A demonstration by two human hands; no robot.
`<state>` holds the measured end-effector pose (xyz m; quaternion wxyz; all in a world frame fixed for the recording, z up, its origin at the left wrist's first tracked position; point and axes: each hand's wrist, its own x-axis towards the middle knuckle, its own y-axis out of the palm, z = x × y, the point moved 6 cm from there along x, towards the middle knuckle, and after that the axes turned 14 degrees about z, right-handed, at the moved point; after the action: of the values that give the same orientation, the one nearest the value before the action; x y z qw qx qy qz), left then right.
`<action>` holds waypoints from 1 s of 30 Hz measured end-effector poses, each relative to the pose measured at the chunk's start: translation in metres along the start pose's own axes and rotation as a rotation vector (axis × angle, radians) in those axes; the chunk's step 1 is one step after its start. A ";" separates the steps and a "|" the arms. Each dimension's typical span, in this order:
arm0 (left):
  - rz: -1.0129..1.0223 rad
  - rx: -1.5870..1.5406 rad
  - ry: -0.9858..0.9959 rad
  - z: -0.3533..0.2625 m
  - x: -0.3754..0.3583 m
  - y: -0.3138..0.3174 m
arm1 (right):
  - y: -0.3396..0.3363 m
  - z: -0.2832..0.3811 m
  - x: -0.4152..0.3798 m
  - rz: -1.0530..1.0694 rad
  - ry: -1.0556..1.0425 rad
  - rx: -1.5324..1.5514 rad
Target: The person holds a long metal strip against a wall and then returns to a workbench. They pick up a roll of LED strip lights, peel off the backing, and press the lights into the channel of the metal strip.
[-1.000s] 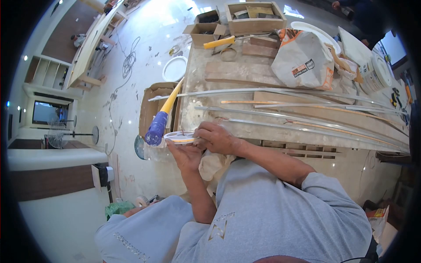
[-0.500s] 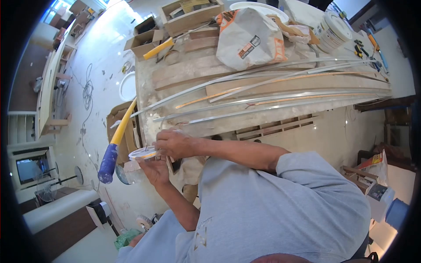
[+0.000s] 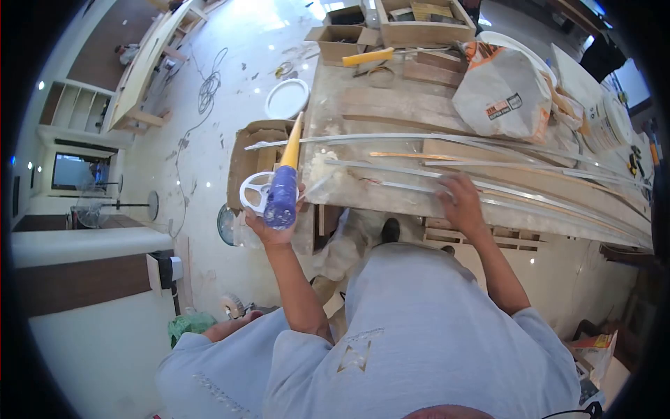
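Note:
My left hand [image 3: 272, 232] is closed on a white plastic reel [image 3: 255, 193], held up beyond the left end of the table. A yellow stick with a blue grip [image 3: 281, 197] overlaps the reel and part of that hand, hiding some of the fingers. My right hand [image 3: 462, 204] is over the table's near edge, fingers apart and bent down, their tips right at the thin metal channels [image 3: 412, 170]. These long channels run side by side across the table, together with narrow orange-tan strips [image 3: 398, 155].
On the worktable [image 3: 333, 202] stand a white-and-orange bag [image 3: 499, 94], a white bucket [image 3: 606, 126] and a wooden box [image 3: 426, 31]. An open cardboard box [image 3: 241, 157] and white lid [image 3: 287, 99] lie left of it. Another person's sleeve [image 3: 209, 370] is close at lower left.
My hands were together at the reel; my right hand has left it and moved right to the channels. My left hand keeps the reel, now turned face-on. The view has shifted left.

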<state>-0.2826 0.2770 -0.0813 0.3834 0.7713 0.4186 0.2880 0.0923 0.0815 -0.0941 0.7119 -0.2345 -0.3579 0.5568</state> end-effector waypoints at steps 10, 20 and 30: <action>-0.058 0.040 0.101 -0.020 0.011 -0.066 | -0.054 -0.052 -0.057 -0.035 0.265 -0.336; -0.036 0.090 0.051 -0.040 0.040 -0.063 | -0.060 -0.069 -0.058 0.069 0.325 -0.483; -0.072 0.079 -0.042 -0.046 0.062 -0.039 | -0.058 -0.074 -0.057 0.130 0.216 -0.565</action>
<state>-0.3046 0.3605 -0.0816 0.3717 0.7760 0.4490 0.2410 0.1787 0.0159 -0.1130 0.6153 -0.5035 -0.4050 0.4515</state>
